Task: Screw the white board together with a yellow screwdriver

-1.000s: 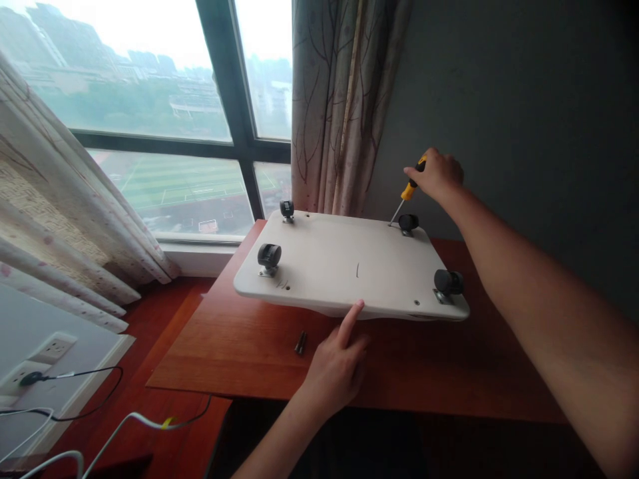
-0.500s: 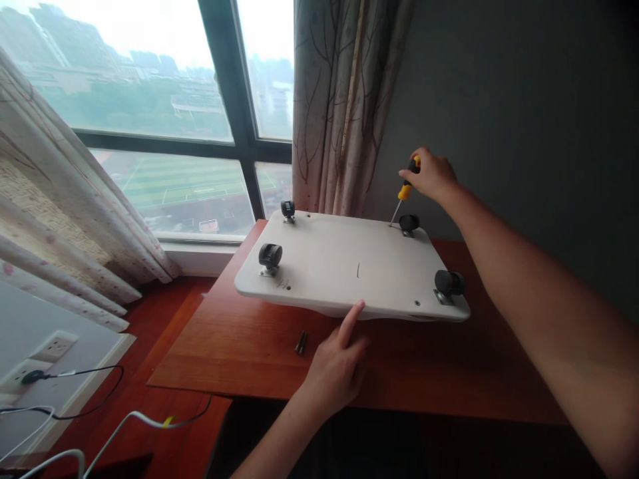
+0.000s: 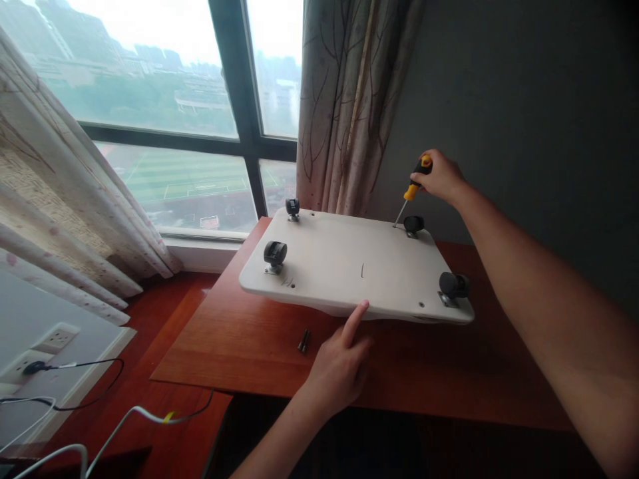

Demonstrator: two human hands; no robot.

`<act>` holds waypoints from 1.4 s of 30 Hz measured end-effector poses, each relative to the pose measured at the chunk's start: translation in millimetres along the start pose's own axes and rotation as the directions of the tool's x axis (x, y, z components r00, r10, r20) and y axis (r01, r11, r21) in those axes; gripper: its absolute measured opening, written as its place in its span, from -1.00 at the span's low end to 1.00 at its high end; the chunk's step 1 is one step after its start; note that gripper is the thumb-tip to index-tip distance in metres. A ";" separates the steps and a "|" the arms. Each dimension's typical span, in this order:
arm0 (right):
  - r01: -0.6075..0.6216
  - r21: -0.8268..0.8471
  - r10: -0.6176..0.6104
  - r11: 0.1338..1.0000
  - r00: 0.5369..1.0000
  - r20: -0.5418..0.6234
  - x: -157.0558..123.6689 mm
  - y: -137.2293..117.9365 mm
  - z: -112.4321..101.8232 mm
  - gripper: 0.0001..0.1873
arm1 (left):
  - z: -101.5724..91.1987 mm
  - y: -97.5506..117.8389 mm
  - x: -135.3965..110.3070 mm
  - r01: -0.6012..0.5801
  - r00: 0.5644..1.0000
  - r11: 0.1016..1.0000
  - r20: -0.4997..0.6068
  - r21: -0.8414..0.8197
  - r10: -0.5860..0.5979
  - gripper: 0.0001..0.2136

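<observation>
My right hand [image 3: 443, 175] grips the top of a yellow and black screwdriver [image 3: 410, 193]. Its shaft leans to the right, and the tip meets the far edge of a white board [image 3: 329, 256] beside a black caster [image 3: 413, 225]. My left hand [image 3: 335, 366] rests its outstretched index finger against the board's near edge and holds nothing; the other fingers curl loosely. Black casters point upward at the remaining corners: far left [image 3: 292, 208], near left [image 3: 275, 254] and near right [image 3: 453, 286]. Two screws [image 3: 303, 340] lie left of my left hand.
The board lies on a reddish wooden table [image 3: 219, 346]. Behind it are a window and a patterned curtain [image 3: 344, 120], with a grey wall [image 3: 509, 120] to the right. A wall socket [image 3: 56, 338] and white cable [image 3: 117, 426] are at lower left.
The whole view has shifted slightly, moving the board a little rightward in the picture. The screwdriver leans somewhat more to the right, its tip staying at the same spot; my left finger stays on the edge.
</observation>
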State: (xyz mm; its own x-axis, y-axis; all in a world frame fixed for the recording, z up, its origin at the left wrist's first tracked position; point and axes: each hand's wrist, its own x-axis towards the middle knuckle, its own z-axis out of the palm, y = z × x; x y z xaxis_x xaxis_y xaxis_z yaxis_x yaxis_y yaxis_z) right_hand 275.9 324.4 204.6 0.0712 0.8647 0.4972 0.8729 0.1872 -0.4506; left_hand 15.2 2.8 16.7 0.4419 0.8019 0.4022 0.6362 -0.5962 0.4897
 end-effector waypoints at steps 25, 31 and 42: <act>0.244 0.624 -0.336 0.742 0.941 0.032 -190.4 -123.6 -52.5 -0.41 | -36.5 8.9 -11.3 -0.097 0.836 0.919 -0.532 -0.383 -0.134 -0.70; 0.304 0.647 -0.539 0.699 0.819 0.198 -270.7 -172.3 -28.0 -0.42 | -88.1 7.5 -11.2 0.070 0.863 0.975 -0.477 -0.212 -0.166 -0.38; 0.290 0.557 -0.558 0.778 0.727 0.400 -289.4 -171.1 5.3 -0.57 | -131.7 -16.0 -32.2 0.303 0.744 0.920 -0.540 -0.250 -0.392 -0.54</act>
State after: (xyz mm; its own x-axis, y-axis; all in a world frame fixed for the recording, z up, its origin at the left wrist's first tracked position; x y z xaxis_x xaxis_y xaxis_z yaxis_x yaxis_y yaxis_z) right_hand 103.3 44.6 133.9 -0.6283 0.7108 0.3163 0.4305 0.6563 -0.6197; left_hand -92.5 -18.6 97.8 -0.2625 0.8094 0.5253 0.5607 -0.3151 0.7657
